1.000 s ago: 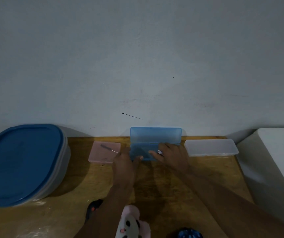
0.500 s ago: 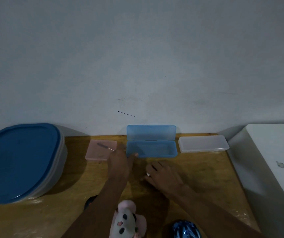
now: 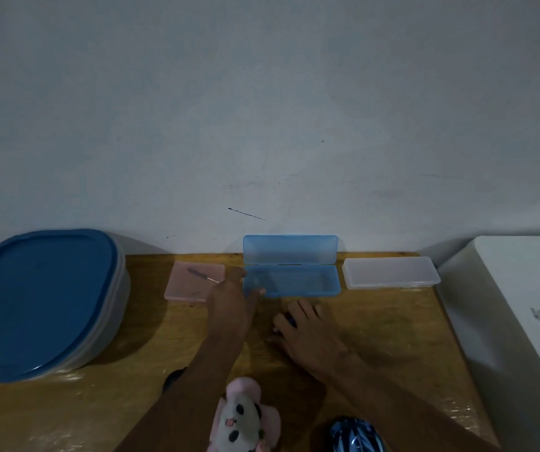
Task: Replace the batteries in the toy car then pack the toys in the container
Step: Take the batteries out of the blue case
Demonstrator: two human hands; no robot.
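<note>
Head view, near edge: pink-white plush toy (image 3: 246, 419) and shiny blue toy car (image 3: 355, 435), both cut off by frame. Right hand (image 3: 311, 337): fingers bend over sth small, maybe a battery (image 3: 291, 321); grip unclear, it could roll off. Left hand (image 3: 229, 301) pinches corner of open blue plastic case (image 3: 291, 283); a tug may tip it. Big blue-lidded container (image 3: 40, 301), far left, is shut.
</note>
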